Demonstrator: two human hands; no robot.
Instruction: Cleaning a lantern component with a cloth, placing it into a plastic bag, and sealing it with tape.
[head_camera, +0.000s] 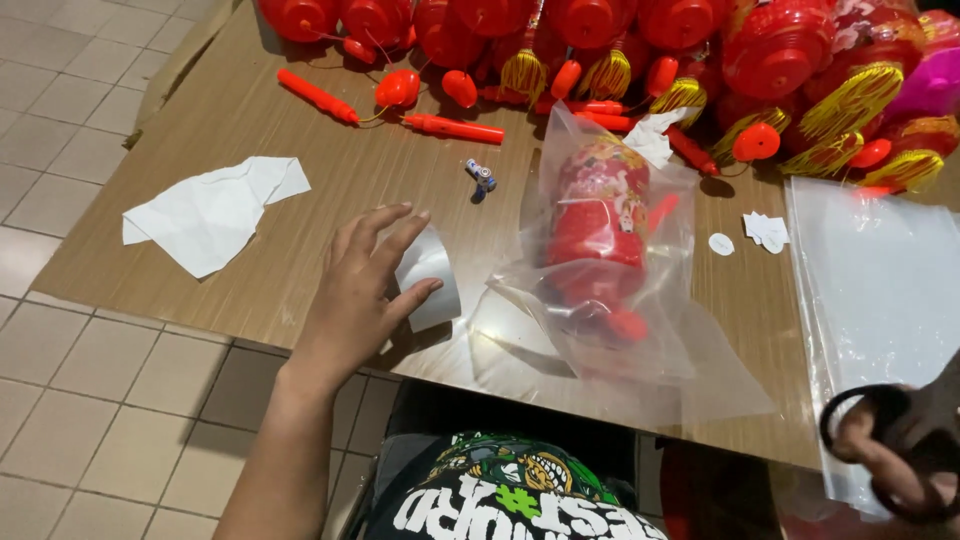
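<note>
Head view: left hand (355, 290) fingers spread beside upright-curled sticker sheet (430, 278); right hand (890, 455) grips black scissors (900, 440).

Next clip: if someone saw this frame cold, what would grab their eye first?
First, the heap of red lanterns with yellow tassels along the table's far edge. Next, the single red lantern in a clear plastic bag lying mid-table. Then the hands: the left hand spread on a small white slip near the table's front edge, and the right hand, blurred at bottom right, holding dark-handled scissors.
</note>
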